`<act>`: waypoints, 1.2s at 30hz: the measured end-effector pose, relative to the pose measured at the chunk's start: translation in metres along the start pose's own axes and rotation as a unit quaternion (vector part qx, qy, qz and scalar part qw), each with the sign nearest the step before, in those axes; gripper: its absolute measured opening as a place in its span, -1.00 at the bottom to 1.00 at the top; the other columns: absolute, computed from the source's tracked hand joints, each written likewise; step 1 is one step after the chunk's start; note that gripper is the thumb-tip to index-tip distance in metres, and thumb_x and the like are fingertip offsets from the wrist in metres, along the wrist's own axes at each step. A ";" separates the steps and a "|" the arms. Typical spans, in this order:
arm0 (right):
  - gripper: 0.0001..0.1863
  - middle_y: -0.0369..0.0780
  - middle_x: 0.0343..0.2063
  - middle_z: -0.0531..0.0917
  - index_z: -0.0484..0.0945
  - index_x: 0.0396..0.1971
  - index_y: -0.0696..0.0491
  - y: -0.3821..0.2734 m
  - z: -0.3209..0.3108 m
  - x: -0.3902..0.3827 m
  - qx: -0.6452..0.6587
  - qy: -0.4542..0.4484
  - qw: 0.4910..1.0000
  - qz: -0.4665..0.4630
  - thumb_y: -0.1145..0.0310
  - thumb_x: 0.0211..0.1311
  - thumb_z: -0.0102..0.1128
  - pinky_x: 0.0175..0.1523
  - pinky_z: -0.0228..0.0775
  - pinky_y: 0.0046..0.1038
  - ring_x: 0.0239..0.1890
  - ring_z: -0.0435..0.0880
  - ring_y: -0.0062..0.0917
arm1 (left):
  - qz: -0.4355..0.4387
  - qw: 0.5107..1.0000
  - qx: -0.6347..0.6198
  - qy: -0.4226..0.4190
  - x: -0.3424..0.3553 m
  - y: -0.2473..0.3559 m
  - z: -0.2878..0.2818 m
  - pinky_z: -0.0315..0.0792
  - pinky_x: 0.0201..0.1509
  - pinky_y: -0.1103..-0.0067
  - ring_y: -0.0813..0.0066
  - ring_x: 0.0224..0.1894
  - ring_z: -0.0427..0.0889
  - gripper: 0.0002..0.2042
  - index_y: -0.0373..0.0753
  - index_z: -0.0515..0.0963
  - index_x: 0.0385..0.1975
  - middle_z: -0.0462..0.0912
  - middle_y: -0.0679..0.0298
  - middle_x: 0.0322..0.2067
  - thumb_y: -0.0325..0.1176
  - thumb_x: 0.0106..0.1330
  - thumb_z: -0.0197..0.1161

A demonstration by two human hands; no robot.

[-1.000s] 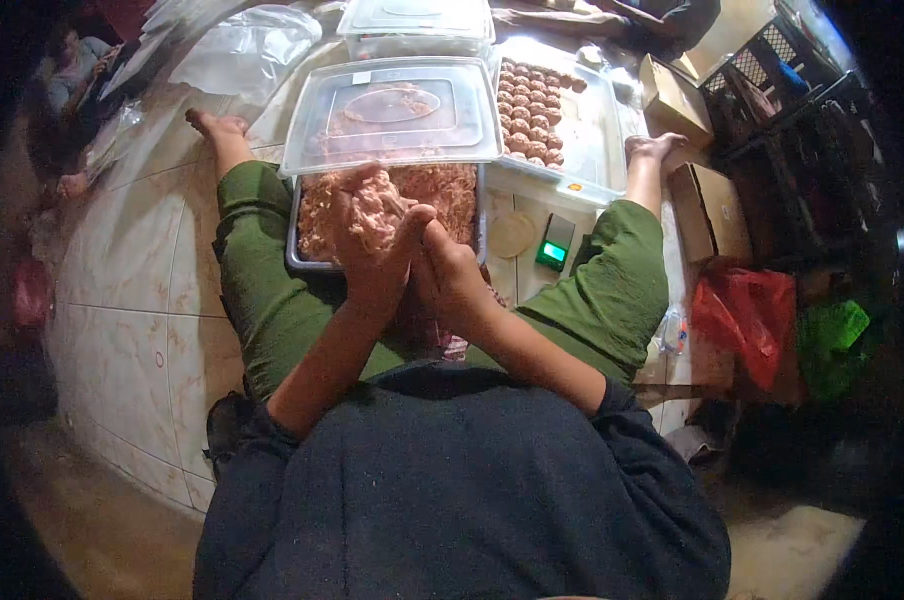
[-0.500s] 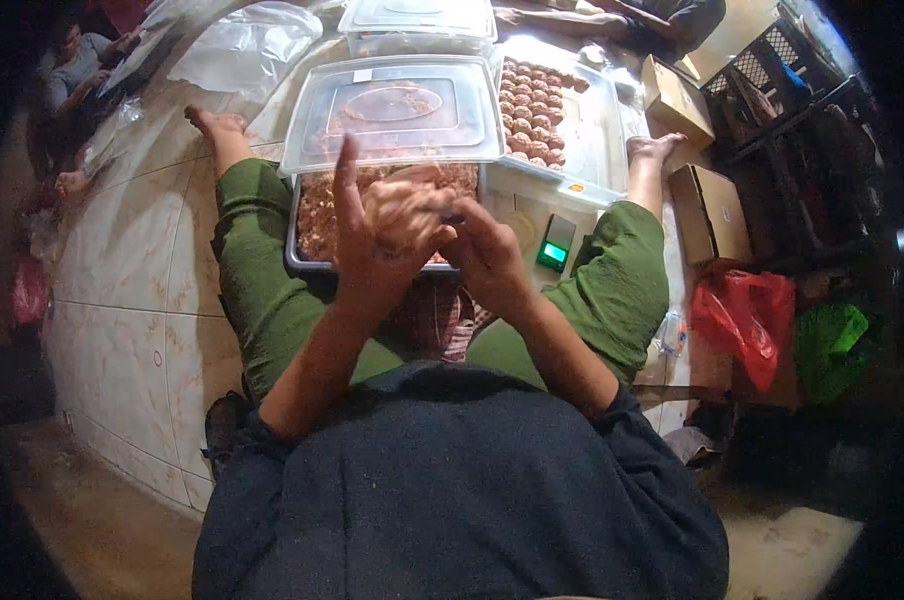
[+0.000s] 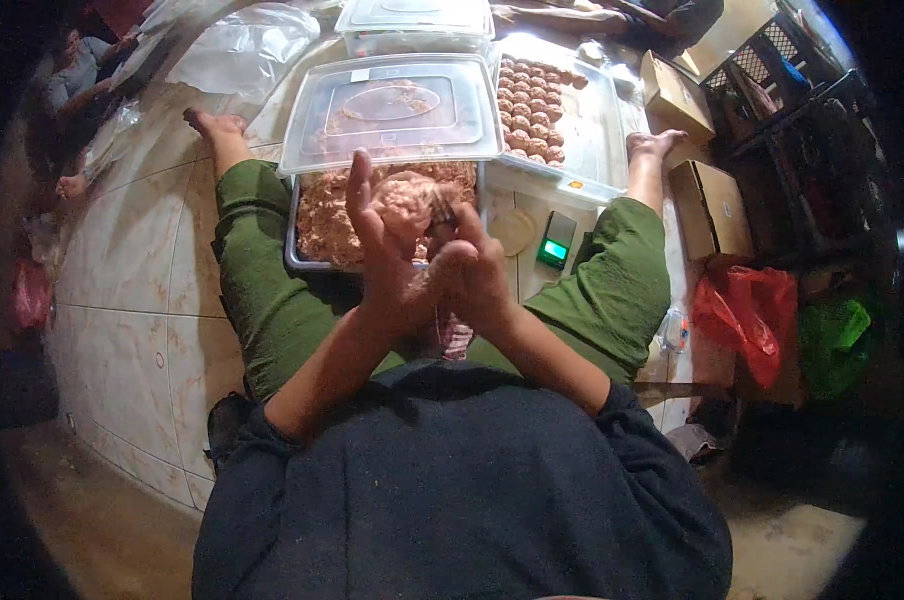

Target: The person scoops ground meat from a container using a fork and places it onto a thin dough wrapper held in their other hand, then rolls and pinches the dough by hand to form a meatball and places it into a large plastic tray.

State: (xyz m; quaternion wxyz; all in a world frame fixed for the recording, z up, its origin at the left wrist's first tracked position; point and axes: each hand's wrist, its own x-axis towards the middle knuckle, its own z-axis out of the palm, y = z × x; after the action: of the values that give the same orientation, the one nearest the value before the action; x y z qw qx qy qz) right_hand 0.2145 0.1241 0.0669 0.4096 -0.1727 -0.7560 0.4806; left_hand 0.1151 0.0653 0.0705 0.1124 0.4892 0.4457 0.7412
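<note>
My left hand (image 3: pixel 384 255) holds a lump of pinkish, minced-meat-like mixture (image 3: pixel 402 203), one digit stretched up and away from it. Against the lump's right side, my right hand (image 3: pixel 477 262) has its fingers curled. Something dark and striped shows between them, too blurred to name. Both hands are over the near part of a dark-rimmed tub (image 3: pixel 292 262) filled with the same mixture (image 3: pixel 330 222). A translucent lid (image 3: pixel 312 130) covers the tub's far part. Right of the tub, rows of round balls (image 3: pixel 528 112) sit in a clear shallow tray (image 3: pixel 594 130).
A small scale (image 3: pixel 556 240) with a lit green display lies by my right knee, near a pale round disc (image 3: pixel 515 232). Cardboard boxes (image 3: pixel 712 212) and a red plastic bag (image 3: pixel 747 315) are at the right. More clear containers (image 3: pixel 415 20) stand behind; other people sit beyond.
My hands have shifted slightly, and the lump in my left hand shows more plainly. My right hand has turned, its fingers now up against the lump's right side.
</note>
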 end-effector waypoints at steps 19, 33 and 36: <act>-0.86 0.00 -0.54 0.54 0.35 -0.28 0.06 0.008 0.001 -0.003 -0.097 -0.047 0.993 -0.049 0.41 0.19 0.06 -0.43 0.42 -0.23 -0.46 0.60 -0.10 | -0.027 0.995 0.098 0.010 0.015 0.009 -0.012 0.36 -0.31 0.69 0.63 -0.44 0.42 0.11 -0.22 -0.04 0.28 0.45 0.33 -0.48 -0.16 -0.31 0.58; -0.78 -0.04 -0.53 0.53 0.35 -0.25 0.04 -0.005 0.012 -0.006 -0.091 -0.067 0.988 -0.106 0.42 0.10 0.12 -0.47 0.42 -0.23 -0.48 0.58 -0.10 | 0.012 0.996 0.073 0.053 0.020 0.000 -0.020 0.35 -0.40 0.73 0.65 -0.48 0.41 0.16 -0.27 -0.08 0.27 0.44 0.36 -0.50 -0.16 -0.36 0.60; -0.88 -0.07 -0.54 0.54 0.43 -0.26 0.11 0.003 0.018 -0.006 -0.173 -0.081 0.978 -0.085 0.50 0.20 -0.01 -0.47 0.41 -0.36 -0.52 0.60 -0.20 | -0.020 0.988 0.141 0.065 0.018 -0.002 -0.020 0.36 -0.39 0.72 0.64 -0.46 0.42 0.17 -0.27 -0.06 0.27 0.45 0.36 -0.49 -0.13 -0.38 0.60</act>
State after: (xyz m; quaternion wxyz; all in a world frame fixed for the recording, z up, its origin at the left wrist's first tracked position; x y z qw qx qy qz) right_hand 0.2038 0.1113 0.0578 0.3504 -0.1369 -0.8700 0.3187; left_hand 0.0891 0.0657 0.0777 0.0274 0.4418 0.5618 0.6989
